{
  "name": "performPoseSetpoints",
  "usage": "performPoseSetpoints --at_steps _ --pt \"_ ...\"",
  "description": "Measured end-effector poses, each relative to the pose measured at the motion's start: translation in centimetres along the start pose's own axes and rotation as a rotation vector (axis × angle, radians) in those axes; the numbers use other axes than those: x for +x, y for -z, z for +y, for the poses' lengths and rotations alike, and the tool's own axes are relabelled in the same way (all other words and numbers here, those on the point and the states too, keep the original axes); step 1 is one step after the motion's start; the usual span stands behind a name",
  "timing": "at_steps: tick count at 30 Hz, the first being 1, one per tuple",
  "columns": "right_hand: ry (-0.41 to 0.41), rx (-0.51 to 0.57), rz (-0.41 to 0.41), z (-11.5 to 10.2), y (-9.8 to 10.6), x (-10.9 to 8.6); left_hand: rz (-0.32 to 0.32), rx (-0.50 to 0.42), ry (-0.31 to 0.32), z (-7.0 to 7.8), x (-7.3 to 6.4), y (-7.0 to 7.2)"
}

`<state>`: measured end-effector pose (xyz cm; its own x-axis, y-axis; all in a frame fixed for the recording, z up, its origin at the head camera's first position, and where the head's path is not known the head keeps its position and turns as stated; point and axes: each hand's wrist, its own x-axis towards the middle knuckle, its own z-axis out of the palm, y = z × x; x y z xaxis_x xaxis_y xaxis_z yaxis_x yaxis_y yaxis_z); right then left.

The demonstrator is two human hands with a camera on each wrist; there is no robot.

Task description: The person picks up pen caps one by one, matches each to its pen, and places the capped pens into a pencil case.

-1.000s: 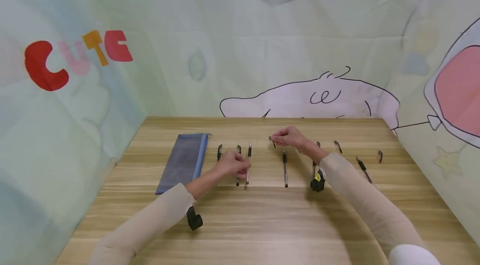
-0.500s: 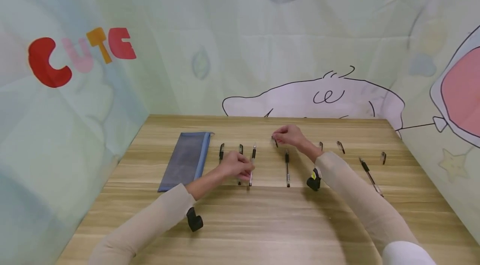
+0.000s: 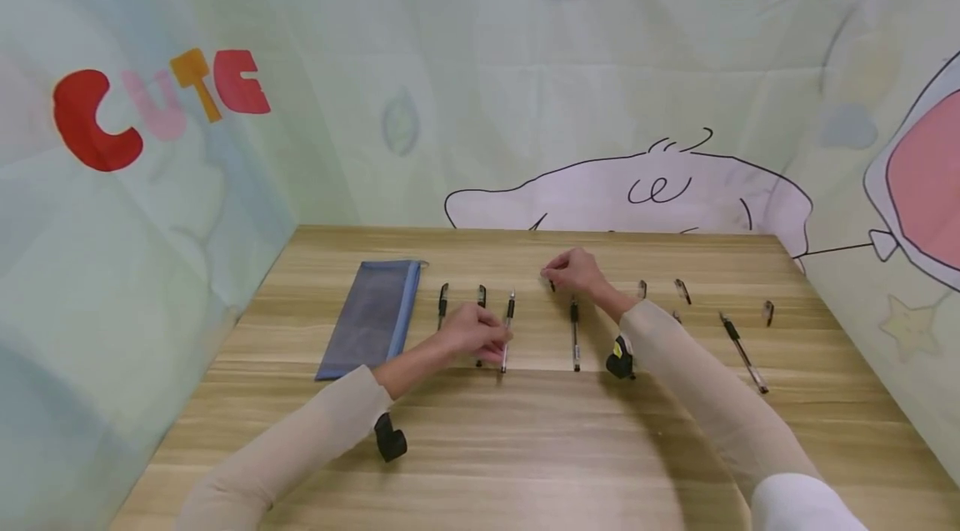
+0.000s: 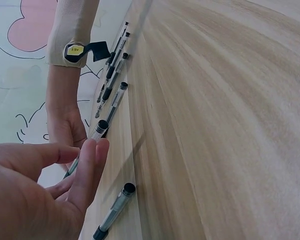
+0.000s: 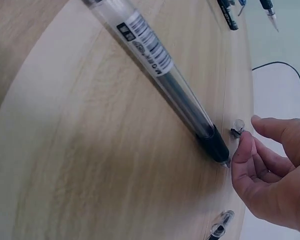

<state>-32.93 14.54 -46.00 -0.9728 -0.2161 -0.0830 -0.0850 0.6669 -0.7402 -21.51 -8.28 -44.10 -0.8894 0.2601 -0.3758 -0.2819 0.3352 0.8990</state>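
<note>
In the head view my left hand [image 3: 472, 333] pinches an uncapped gel pen [image 3: 511, 306] with a black grip, its tip pointing away from me. The left wrist view shows that pen's black end [image 4: 102, 126] above my fingertips, raised over the table. My right hand [image 3: 579, 271] reaches to the back of the table, thumb and index finger at a small clear pen cap [image 5: 237, 129] with a black clip. Between the hands lies another uncapped gel pen [image 3: 575, 335]. Two capped pens, one the leftmost pen [image 3: 442, 306], lie left of the held pen; my left hand partly covers them.
A blue mesh zip pouch [image 3: 367, 321] lies flat at the left. Right of my right wrist are several loose caps, such as the far right cap [image 3: 768, 313], and an uncapped pen [image 3: 742, 352]. My right sleeve hides part of the pens there. A printed cloth wall [image 3: 360, 139] borders the table.
My right forearm has swung left while its fingertips stay at the cap, uncovering more of the far right pen. The pen in my left hand has shifted slightly right.
</note>
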Motion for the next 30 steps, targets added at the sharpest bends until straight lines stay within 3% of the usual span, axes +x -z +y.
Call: performPoseSetpoints --at_steps 8,23,30 --pt "0.016 -0.037 -0.020 -0.1 -0.8 0.5 0.024 0.047 0.021 -0.1 -0.2 0.2" --pt "-0.083 -0.083 -0.021 -0.6 -0.5 0.9 -0.002 0.049 -0.010 -0.4 -0.1 -0.2" --pt "-0.047 -0.066 -0.026 -0.6 -0.8 1.0 0.024 0.039 0.003 -0.4 -0.1 -0.1"
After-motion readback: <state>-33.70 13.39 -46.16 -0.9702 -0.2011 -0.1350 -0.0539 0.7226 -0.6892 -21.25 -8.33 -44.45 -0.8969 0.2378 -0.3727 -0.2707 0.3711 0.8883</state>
